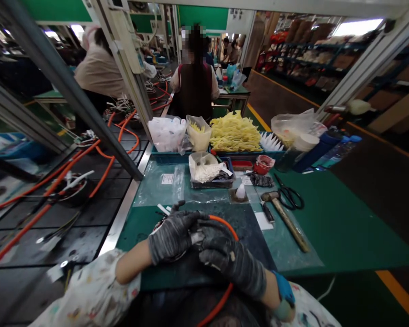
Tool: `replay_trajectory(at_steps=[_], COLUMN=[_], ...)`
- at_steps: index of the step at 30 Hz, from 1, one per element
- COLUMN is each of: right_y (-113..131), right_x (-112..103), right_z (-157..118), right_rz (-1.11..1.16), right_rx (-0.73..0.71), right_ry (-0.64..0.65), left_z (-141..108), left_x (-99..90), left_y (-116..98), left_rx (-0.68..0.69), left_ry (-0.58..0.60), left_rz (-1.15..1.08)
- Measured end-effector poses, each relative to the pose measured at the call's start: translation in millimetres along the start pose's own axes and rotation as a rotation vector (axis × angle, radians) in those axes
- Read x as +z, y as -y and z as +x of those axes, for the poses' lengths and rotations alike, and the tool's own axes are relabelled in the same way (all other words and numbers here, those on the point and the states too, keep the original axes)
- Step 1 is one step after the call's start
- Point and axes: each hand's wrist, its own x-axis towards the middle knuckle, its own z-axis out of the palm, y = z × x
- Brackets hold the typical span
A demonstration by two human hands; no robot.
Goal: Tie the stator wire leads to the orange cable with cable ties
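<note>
My left hand (172, 234), in a dark grey knit glove, is bent over a wired part, its thumb raised. My right hand (231, 259), gloved alike, curls its fingers against the same part from the right. A small whitish piece (197, 237) shows between the hands. An orange cable (226, 223) comes out from behind the right hand, passes under it and runs down to the front edge. White sleeves (162, 209) stick out behind the left hand. Most of the part is hidden by the gloves.
A hammer (288, 221), black scissors (289, 193) and a cutter knife (267, 212) lie to the right. Behind stand a small bin (211, 183), a red pot (263, 164) and yellow sleeves (236, 131). Left runs a conveyor (95, 227) with cabled parts. People sit ahead.
</note>
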Motion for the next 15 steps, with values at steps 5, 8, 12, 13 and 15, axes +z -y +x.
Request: replay_trajectory(at_steps=[5,8,12,13,15], right_y=[-14,-13,-14,-16,-24], right_x=[7,5,14,19,31], right_z=[-13,-12,4,9,17], right_rz=[-0.344,-0.371,-0.193,-0.123,0.004], right_rx=[-0.209,-0.216,-0.081,0.004,0.173], right_ry=[-0.155,-0.174,-0.289,-0.329,-0.419], left_z=[-28,-41,-46,-48,-54], left_x=[10.1,21.3,44.6,48.8,50.6], left_y=[-19,-26,-23,-22,-20], left_rx=[0.101,0.101,0.043,0.035,0.017], left_ry=[-0.22,-0.227,-0.316,-0.336,-0.343], left_rz=[0.219,0.329,0.413,0.427,0.462])
